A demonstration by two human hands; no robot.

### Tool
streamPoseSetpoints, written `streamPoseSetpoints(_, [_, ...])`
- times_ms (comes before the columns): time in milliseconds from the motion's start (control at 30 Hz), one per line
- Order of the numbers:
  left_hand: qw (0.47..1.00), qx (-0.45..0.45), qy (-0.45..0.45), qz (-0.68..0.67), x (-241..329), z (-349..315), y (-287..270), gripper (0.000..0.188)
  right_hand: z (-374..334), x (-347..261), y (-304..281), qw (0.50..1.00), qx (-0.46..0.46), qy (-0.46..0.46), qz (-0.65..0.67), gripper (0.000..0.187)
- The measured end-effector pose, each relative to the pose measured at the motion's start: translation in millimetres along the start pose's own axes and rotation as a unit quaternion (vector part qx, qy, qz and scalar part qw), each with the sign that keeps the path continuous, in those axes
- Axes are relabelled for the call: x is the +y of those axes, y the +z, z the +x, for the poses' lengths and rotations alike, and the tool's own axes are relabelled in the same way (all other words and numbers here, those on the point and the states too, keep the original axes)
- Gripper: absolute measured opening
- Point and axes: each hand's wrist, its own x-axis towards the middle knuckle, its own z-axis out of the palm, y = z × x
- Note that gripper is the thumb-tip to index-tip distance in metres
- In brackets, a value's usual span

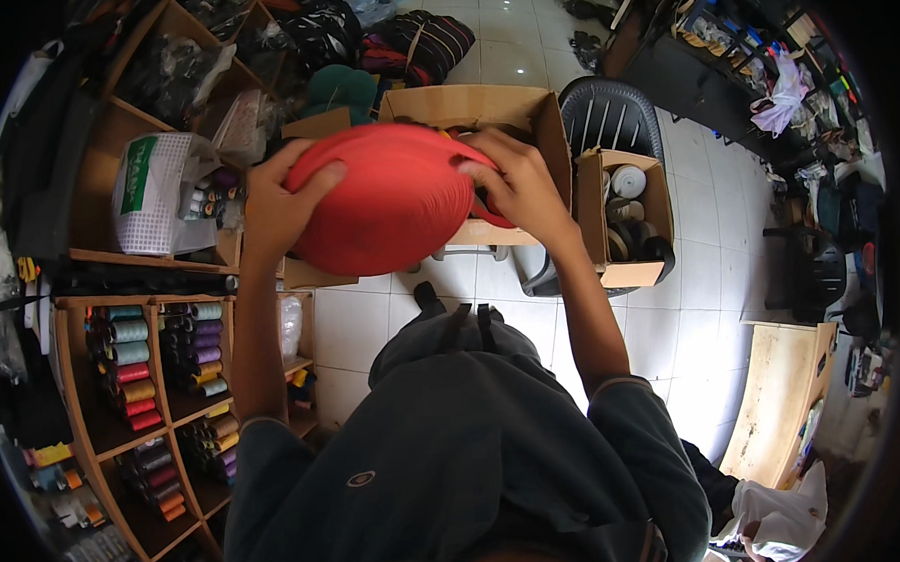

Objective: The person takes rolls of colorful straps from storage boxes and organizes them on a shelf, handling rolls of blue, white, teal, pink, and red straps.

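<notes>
A large red roll of what looks like flat webbing tape is held up in front of me, slightly blurred. My left hand grips its left edge, thumb on the upper face and fingers behind. On the right side, my right hand is closed on a red strip at the roll's edge, with a loop hanging below the fingers. Behind and under the roll stands an open cardboard box; its contents are mostly hidden by the roll and my hand.
A smaller cardboard box with several rolls sits on a dark plastic chair at right. Wooden shelving with colourful thread spools stands at left. A wooden bench-like piece is at lower right.
</notes>
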Motion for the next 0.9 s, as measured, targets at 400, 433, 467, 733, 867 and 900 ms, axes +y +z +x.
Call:
streamPoseSetpoints(400, [0.963,0.166,-0.029,-0.209,-32.1,-18.3,4.7,0.032,-5.2,-11.0,18.1,0.973,0.059,0.159,0.156,0.025])
streamPoseSetpoints(433, [0.959,0.178,-0.032,-0.219,-35.7,-18.9,6.7,0.032,-7.3,-12.9,21.6,0.968,0.084,0.161,0.176,0.027])
streamPoseSetpoints(467, [0.959,0.186,-0.030,-0.210,-41.6,-19.5,9.2,0.032,-10.2,-13.3,27.5,0.961,0.109,0.163,0.195,0.029])
streamPoseSetpoints(733, [0.909,0.262,-0.022,-0.323,-27.1,-24.5,50.6,0.034,-28.0,-16.3,36.9,0.910,0.115,0.264,0.299,0.030])
streamPoseSetpoints(867, [0.860,0.316,-0.044,-0.399,-25.5,-23.2,66.2,0.042,-29.3,-18.1,32.9,0.912,0.109,0.237,0.318,0.030])
streamPoseSetpoints(900, [0.847,0.326,-0.048,-0.418,-20.7,-23.2,69.2,0.044,-30.7,-19.7,38.8,0.912,0.119,0.226,0.323,0.031])
